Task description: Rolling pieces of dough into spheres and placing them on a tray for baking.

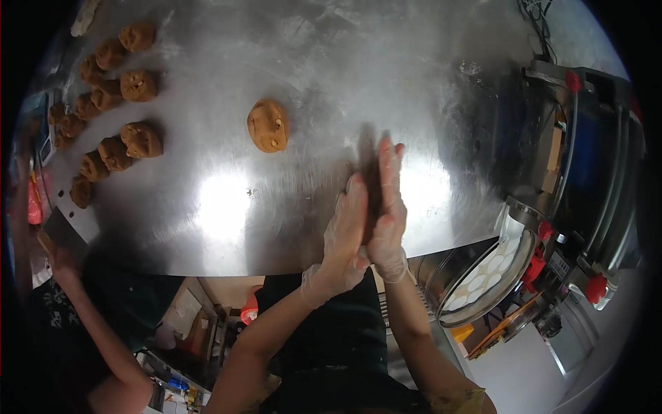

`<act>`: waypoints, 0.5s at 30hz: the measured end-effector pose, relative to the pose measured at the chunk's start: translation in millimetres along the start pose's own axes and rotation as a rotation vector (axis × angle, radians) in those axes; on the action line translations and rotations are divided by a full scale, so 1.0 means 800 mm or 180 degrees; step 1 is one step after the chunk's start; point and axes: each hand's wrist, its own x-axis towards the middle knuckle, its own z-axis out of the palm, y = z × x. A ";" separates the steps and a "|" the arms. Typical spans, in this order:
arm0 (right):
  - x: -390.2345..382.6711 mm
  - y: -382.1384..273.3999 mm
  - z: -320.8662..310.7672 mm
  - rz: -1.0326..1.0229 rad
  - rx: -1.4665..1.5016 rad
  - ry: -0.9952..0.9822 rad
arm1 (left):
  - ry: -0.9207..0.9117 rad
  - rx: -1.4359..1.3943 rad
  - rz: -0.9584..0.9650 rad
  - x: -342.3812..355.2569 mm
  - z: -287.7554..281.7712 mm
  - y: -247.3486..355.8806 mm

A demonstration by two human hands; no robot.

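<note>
My left hand (339, 231) and my right hand (391, 224), both in thin clear plastic gloves, are held palm toward palm over the near edge of the steel table (303, 207). Their fingers are stretched out and point away from me. A dark brownish gap shows between the palms; whether anything lies in it I cannot tell. Ahead and to the left of the hands, a flattened round of brown dough (267, 126) rests on the table, apart from both, with pale bits in its surface.
Several brown dough lumps (141, 140) stand in rows at the table's left. A co-worker's hand (64, 270) holds a flat scraper (65, 234) at the near left corner. On the right are a machine with red knobs (596, 288) and a round metal tray (476, 316) of white discs.
</note>
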 end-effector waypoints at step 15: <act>-0.011 0.004 0.010 0.0058 0.0158 -0.0073 | 0.0184 0.0241 0.0353 0.040 -0.013 -0.025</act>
